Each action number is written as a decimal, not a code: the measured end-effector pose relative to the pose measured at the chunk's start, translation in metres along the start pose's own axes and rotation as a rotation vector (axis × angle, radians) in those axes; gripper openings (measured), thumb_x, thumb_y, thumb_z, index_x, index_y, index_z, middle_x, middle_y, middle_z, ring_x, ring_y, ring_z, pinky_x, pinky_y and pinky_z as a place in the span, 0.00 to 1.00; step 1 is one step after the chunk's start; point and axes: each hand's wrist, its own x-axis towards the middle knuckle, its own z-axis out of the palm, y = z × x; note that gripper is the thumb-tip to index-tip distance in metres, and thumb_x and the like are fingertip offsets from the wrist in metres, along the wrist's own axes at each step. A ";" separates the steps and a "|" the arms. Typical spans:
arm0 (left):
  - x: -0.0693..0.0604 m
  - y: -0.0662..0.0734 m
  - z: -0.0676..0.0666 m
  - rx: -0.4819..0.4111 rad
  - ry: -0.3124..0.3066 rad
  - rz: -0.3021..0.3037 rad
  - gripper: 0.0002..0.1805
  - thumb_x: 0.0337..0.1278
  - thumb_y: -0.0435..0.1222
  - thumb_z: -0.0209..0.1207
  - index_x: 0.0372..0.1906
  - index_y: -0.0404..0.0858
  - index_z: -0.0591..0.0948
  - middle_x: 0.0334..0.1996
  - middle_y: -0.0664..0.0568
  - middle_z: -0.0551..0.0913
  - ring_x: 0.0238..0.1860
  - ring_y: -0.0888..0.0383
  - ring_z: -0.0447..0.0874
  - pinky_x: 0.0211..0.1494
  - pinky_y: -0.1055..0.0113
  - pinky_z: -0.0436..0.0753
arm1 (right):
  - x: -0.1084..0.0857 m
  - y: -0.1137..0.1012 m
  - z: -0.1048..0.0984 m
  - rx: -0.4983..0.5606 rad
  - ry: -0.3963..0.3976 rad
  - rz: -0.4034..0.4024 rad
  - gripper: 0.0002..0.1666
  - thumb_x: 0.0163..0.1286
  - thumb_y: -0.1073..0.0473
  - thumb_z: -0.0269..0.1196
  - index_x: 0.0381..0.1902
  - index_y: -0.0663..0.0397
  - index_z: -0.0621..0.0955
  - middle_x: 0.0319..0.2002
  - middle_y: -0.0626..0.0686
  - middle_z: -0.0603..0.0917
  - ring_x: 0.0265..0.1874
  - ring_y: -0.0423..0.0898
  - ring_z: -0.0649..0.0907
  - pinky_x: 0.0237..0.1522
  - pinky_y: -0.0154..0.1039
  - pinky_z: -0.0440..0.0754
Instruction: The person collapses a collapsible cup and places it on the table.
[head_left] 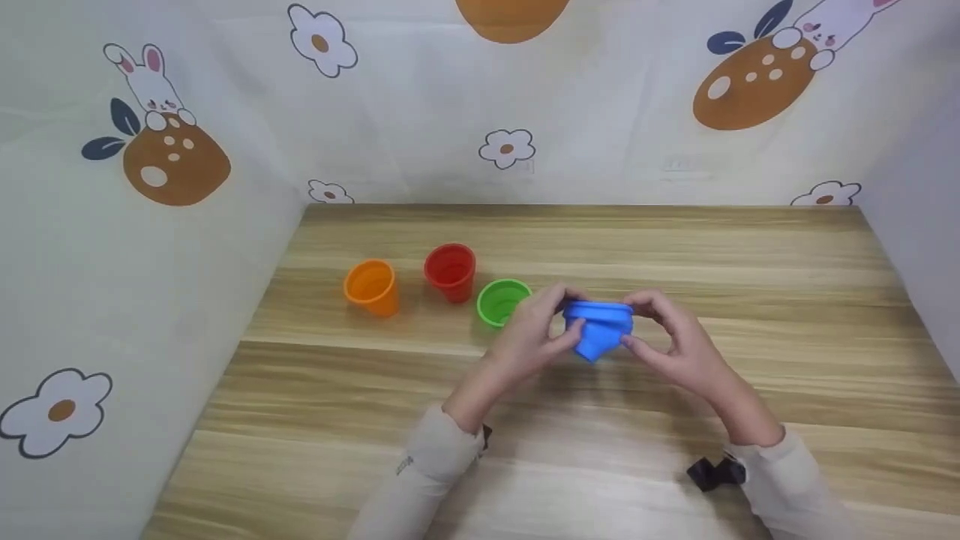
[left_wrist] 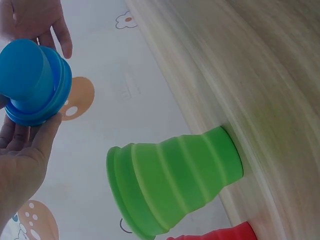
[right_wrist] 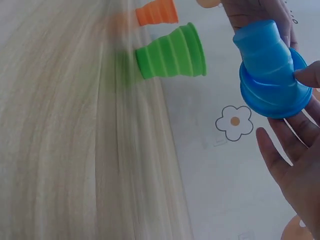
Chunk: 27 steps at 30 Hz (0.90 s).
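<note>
Both hands hold a blue collapsible cup (head_left: pixel 598 330) in the air above the table, its rim up and its narrow base pointing down. The left hand (head_left: pixel 527 334) pinches it at the left, thumb on the side and fingers at the rim. From the right, the right hand (head_left: pixel 688 354) grips rim and side in the same way. In the right wrist view the wall of the blue cup (right_wrist: pixel 267 55) looks partly folded and crooked. A green collapsible cup (left_wrist: pixel 175 175) stands upright just beyond the left hand, partly hidden by it in the head view.
A red cup (head_left: pixel 451 274) and an orange cup (head_left: pixel 373 287) stand upright to the left of the green one. The wood-grain table (head_left: pixel 315 420) meets a patterned wall covering (head_left: pixel 420 120) at the back and sides. Black straps (head_left: pixel 716 474) show near the right sleeve.
</note>
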 end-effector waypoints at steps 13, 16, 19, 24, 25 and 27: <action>0.001 -0.001 -0.003 -0.084 0.010 0.008 0.13 0.66 0.30 0.57 0.53 0.32 0.74 0.51 0.43 0.81 0.58 0.52 0.81 0.66 0.68 0.79 | 0.000 -0.002 0.003 0.040 0.017 0.016 0.20 0.59 0.79 0.65 0.50 0.71 0.76 0.47 0.42 0.83 0.49 0.35 0.83 0.57 0.24 0.79; 0.001 -0.002 -0.003 -0.105 0.017 0.028 0.12 0.65 0.29 0.56 0.52 0.31 0.74 0.50 0.41 0.80 0.58 0.51 0.81 0.66 0.68 0.79 | 0.000 -0.003 0.004 0.004 0.032 0.010 0.20 0.59 0.79 0.65 0.50 0.71 0.76 0.46 0.43 0.83 0.50 0.32 0.82 0.59 0.23 0.77; 0.001 -0.002 -0.003 -0.113 0.013 0.018 0.12 0.66 0.29 0.56 0.52 0.31 0.73 0.51 0.42 0.79 0.58 0.50 0.81 0.65 0.68 0.79 | 0.001 -0.003 0.005 -0.043 0.050 -0.001 0.20 0.59 0.79 0.65 0.49 0.71 0.76 0.45 0.47 0.84 0.51 0.31 0.81 0.60 0.21 0.75; 0.000 -0.002 -0.002 -0.114 0.001 -0.003 0.12 0.68 0.31 0.55 0.53 0.33 0.73 0.52 0.43 0.79 0.59 0.51 0.80 0.65 0.66 0.80 | 0.001 -0.003 0.006 -0.116 0.087 -0.054 0.19 0.58 0.80 0.66 0.48 0.71 0.77 0.42 0.58 0.85 0.50 0.28 0.80 0.60 0.20 0.74; 0.000 -0.002 -0.002 -0.112 -0.001 -0.005 0.12 0.68 0.31 0.55 0.53 0.34 0.73 0.52 0.44 0.79 0.59 0.52 0.80 0.64 0.66 0.80 | 0.001 -0.002 0.007 -0.127 0.096 -0.067 0.19 0.57 0.80 0.65 0.48 0.71 0.77 0.42 0.59 0.85 0.50 0.28 0.80 0.59 0.20 0.75; 0.000 -0.002 -0.002 -0.113 -0.004 -0.011 0.13 0.68 0.32 0.56 0.54 0.34 0.73 0.52 0.44 0.79 0.59 0.52 0.79 0.64 0.66 0.80 | 0.001 -0.002 0.007 -0.151 0.113 -0.088 0.19 0.57 0.80 0.65 0.47 0.71 0.78 0.41 0.60 0.85 0.50 0.28 0.80 0.59 0.21 0.76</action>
